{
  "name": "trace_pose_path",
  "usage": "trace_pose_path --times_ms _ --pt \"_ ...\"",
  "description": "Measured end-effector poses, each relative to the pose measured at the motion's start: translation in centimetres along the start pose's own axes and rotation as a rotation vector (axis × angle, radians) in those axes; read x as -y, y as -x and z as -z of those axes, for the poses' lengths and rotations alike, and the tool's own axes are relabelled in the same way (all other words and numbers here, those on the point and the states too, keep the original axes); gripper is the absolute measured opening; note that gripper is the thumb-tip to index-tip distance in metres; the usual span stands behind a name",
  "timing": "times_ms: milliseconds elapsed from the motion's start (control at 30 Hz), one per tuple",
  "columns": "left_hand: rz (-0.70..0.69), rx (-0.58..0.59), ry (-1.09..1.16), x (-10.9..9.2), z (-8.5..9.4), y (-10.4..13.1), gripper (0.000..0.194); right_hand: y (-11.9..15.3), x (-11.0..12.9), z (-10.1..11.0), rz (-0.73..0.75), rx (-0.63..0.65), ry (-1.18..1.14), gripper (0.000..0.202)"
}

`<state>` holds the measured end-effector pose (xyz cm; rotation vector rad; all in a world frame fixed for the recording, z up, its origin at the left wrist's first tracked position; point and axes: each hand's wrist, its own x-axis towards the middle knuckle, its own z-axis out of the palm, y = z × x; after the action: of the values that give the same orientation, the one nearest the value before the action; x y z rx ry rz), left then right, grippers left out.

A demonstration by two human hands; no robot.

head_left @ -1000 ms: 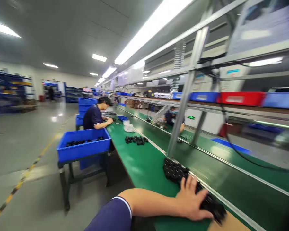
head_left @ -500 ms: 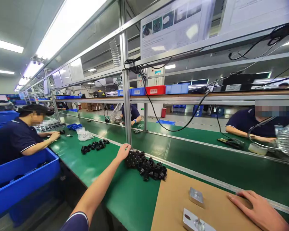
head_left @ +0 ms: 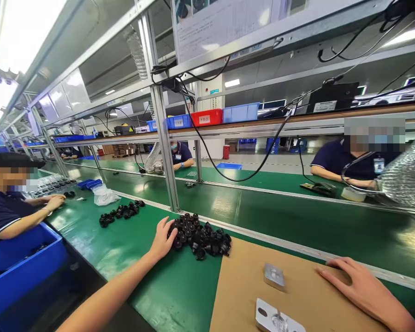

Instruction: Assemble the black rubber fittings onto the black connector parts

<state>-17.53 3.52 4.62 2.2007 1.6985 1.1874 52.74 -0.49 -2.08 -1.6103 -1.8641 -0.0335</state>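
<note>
1. The left hand (head_left: 163, 238) is touching the black parts (head_left: 210, 240), fingers spread, gripping nothing visible.
2. They are lying left of the cardboard (head_left: 237, 286).
3. The right hand (head_left: 361, 286), loosely open, is holding nothing visible.

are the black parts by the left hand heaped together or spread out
Heaped together: the black parts crowd against one another in one pile on the green bench, beside the left hand.

On my remote feed, the person's left hand (head_left: 162, 240) and left forearm (head_left: 114, 293), which tapers toward a slimmer left wrist (head_left: 154, 258), appear bare, as do the right hand (head_left: 363, 288) and right wrist (head_left: 396, 311).
</note>
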Motion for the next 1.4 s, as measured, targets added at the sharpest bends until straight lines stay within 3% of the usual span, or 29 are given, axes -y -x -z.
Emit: trace_pose_path --times_ms 133,233,300,367,400,500,567,600,733,933,1067,1133,1267,1400 --pt "-0.207 -0.014 -0.267 -2.3 1.4 3.5 0.040 0.0 1.6 0.7 0.013 0.010 0.076 0.035" --pt "-0.320 -0.025 -0.449 -3.6 2.0 5.0 0.033 -0.1 5.3 1.7 0.041 -0.099 0.155 0.046" --pt "-0.331 -0.033 -0.463 -4.1 1.9 5.6 0.028 -0.5 9.9 2.3 0.068 -0.135 0.139 0.049" --pt "-0.331 -0.001 -0.411 -4.4 1.7 6.0 0.025 -1.3 15.9 2.3 0.038 -0.117 0.071 0.045" --pt "-0.329 0.039 -0.361 -4.6 1.5 6.1 0.024 -1.8 19.1 2.0 0.049 -0.055 0.053 0.041" --pt "-0.270 0.221 -0.157 -5.8 1.0 6.4 0.020 -3.6 27.9 -0.4 0.236 0.306 0.138 0.025" --pt "-0.164 0.342 -0.052 -7.0 0.6 6.6 0.018 -4.8 31.6 -2.7 0.314 0.394 0.148 0.023" --pt "-0.112 0.394 -0.011 -7.7 0.3 6.7 0.018 -5.4 32.7 -3.8 0.333 0.417 0.149 0.031" --pt "-0.084 0.548 0.178 -10.7 -1.3 6.7 0.022 -6.7 33.6 -6.8 0.356 0.485 0.139 0.055" --pt "-0.151 0.557 0.237 -14.0 -6.2 3.0 0.028 -6.5 32.5 -6.3 0.257 0.508 0.087 0.035" --pt "-0.126 0.509 0.251 -13.9 -8.8 0.8 0.036 -6.4 31.6 -4.8 0.221 0.567 -0.013 0.041" --pt "-0.119 0.481 0.277 -13.4 -9.5 0.9 0.050 -6.8 31.0 -4.3 0.241 0.621 -0.080 0.031" --pt "-0.107 0.457 0.336 -12.0 -10.0 1.9 0.068 -7.8 29.9 -4.3 0.245 0.704 -0.151 0.035" --pt "-0.053 0.463 0.336 -11.6 -9.9 2.4 0.062 -8.3 29.2 -4.9 0.242 0.754 -0.214 0.049"
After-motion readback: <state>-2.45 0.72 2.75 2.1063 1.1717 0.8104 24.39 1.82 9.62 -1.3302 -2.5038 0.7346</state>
